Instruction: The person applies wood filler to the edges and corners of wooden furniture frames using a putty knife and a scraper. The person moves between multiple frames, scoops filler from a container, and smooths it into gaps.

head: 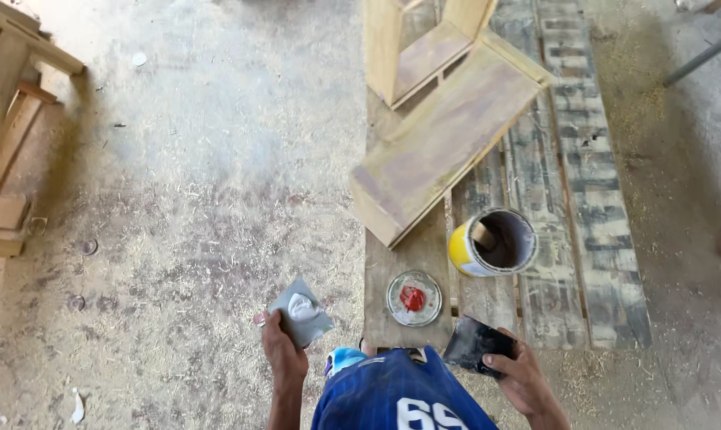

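Head view: left hand grips putty card; right hand grips scraper; can at one o'clock

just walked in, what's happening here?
A person stands over a slatted wooden bench. The left hand holds a grey scraper blade carrying a dab of white paste. The right hand grips a dark putty knife. On the bench sit an open yellow can with a stick inside, a round lid with red paste, and an unfinished wooden piece.
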